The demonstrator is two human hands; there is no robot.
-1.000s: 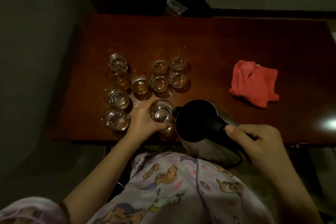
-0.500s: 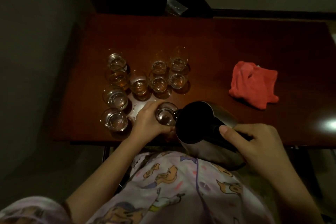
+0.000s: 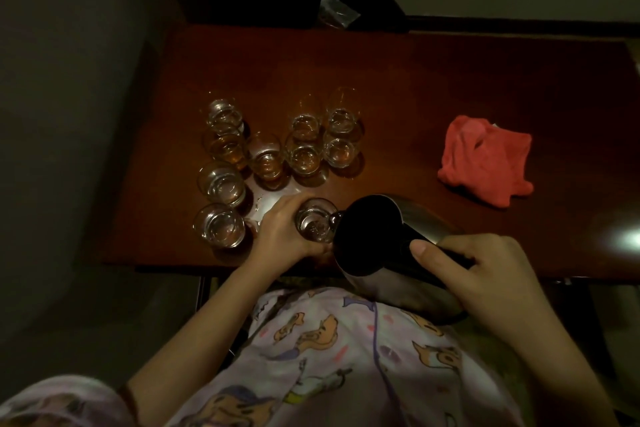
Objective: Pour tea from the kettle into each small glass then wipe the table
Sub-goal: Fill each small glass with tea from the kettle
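My left hand [image 3: 285, 230] grips a small glass [image 3: 316, 224] near the front edge of the brown table [image 3: 398, 87]. My right hand [image 3: 478, 274] holds the black handle of a steel kettle [image 3: 372, 236], tilted left with its spout touching that glass's rim. Liquid shows in the bottom of the held glass. Several other small glasses [image 3: 301, 154] stand in a cluster behind and to the left; some hold amber tea, such as one [image 3: 227, 149] at the left.
A crumpled red cloth [image 3: 485, 161] lies on the right side of the table. A dark chair and a plastic bag [image 3: 337, 12] sit beyond the far edge. My patterned pyjama lap fills the bottom of the view.
My left hand moved the glass slightly right to the kettle's spout. The kettle tilted further, and liquid now shows in the glass.
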